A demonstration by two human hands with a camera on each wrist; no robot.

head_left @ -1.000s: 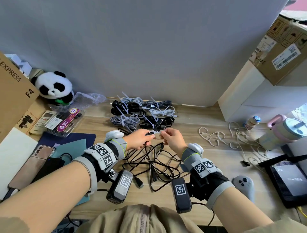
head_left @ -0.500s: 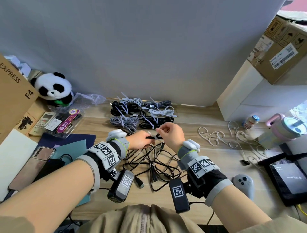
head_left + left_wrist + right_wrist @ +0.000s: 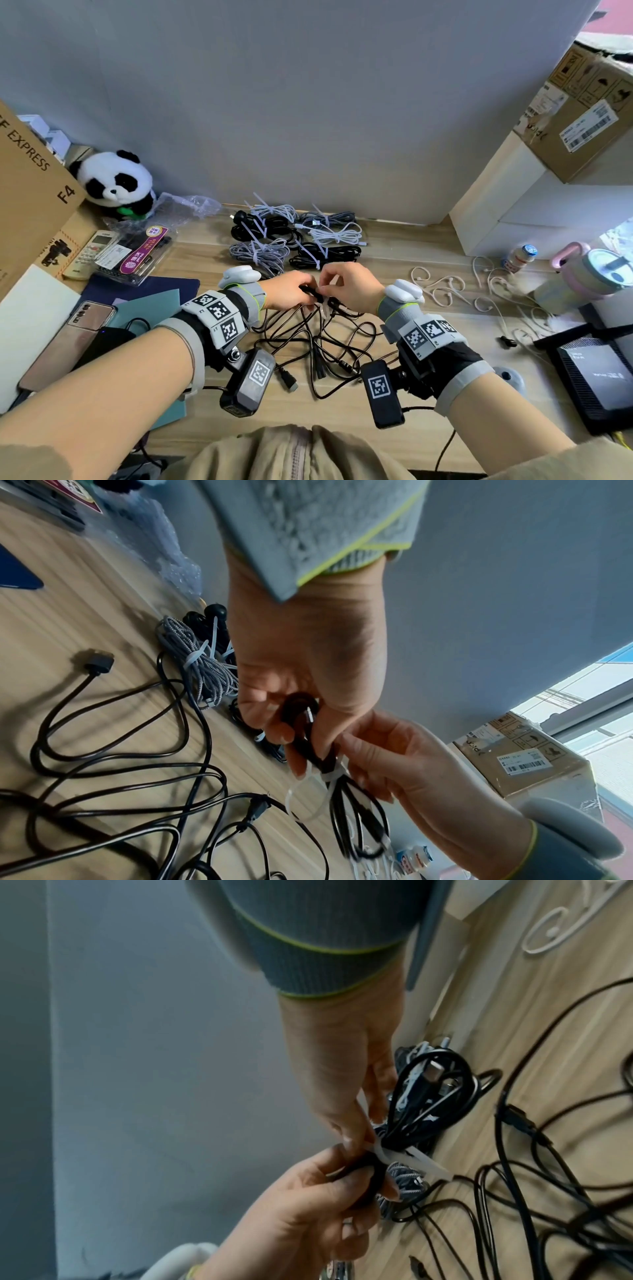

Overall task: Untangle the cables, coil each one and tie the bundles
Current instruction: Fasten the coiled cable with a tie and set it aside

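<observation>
Six tied bundles (image 3: 294, 236); left hand (image 3: 289, 291) gripping one black coil (image 3: 310, 739), right hand (image 3: 349, 284) pinching its white tie (image 3: 330, 771).

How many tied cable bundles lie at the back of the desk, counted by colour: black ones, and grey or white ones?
Black bundles: 2
Grey or white bundles: 4
Total: 6
Not counted: the black coil that the left hand holds.
</observation>
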